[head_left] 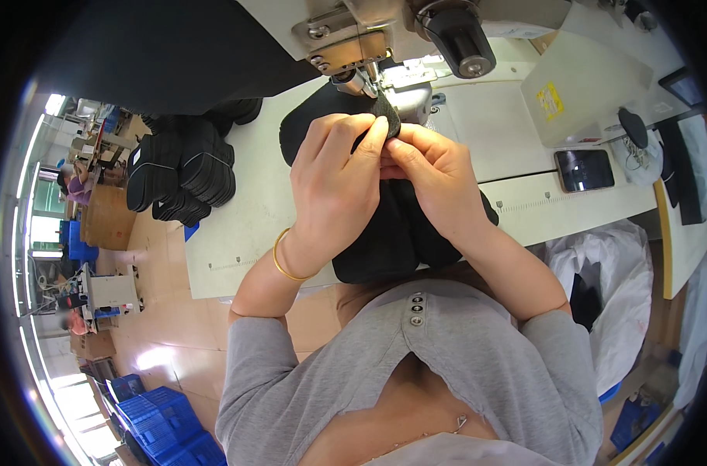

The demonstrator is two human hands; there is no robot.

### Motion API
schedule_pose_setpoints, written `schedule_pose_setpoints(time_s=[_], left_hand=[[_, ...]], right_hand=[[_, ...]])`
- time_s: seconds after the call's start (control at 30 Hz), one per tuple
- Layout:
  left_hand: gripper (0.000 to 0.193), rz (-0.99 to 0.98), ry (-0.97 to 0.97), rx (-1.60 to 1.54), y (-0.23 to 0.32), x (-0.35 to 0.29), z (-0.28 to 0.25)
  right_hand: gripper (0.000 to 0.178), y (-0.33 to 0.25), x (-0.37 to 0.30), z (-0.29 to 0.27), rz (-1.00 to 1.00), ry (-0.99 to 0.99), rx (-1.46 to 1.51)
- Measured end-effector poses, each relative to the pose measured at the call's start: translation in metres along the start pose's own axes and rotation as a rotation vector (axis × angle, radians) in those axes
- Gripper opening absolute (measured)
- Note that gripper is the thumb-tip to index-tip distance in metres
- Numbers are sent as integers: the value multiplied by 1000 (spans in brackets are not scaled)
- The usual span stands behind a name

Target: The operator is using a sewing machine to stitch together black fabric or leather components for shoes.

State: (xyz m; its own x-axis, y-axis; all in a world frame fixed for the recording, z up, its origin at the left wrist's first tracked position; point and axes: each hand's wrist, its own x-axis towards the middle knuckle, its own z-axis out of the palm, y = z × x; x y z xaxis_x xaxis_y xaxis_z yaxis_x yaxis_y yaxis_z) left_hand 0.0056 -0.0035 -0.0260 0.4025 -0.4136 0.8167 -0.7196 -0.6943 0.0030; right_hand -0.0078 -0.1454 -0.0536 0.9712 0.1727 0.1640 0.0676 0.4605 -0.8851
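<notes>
A piece of black fabric runs up under the needle area of a sewing machine. My left hand pinches its edge from the left, thumb and forefinger pressed together. From the right, my right hand pinches the same fabric, its fingertips close to the left ones. More black fabric hangs below my hands over the table's front edge, and another dark part spreads behind my left hand. My fingers hide the exact spot they grip.
Bundled stacks of black cut pieces stand on the left of the white table. A phone lies at the right. A white plastic bag hangs below it. Blue crates sit on the floor at lower left.
</notes>
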Motion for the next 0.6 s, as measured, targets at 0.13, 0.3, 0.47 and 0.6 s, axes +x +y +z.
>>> schedule_pose_setpoints(time_s=[0.13, 0.3, 0.47, 0.6], left_hand=[[22, -14, 21, -32, 4, 1, -1], [26, 49, 27, -14, 1, -1, 2], [32, 70, 35, 11, -2, -1, -2], [35, 103, -19, 40, -4, 2, -8]], right_hand=[[20, 1, -1, 1, -21, 13, 50], [20, 1, -3, 2, -38, 32, -14], [19, 0, -7, 7, -33, 21, -41], [20, -1, -7, 7, 7, -14, 34]])
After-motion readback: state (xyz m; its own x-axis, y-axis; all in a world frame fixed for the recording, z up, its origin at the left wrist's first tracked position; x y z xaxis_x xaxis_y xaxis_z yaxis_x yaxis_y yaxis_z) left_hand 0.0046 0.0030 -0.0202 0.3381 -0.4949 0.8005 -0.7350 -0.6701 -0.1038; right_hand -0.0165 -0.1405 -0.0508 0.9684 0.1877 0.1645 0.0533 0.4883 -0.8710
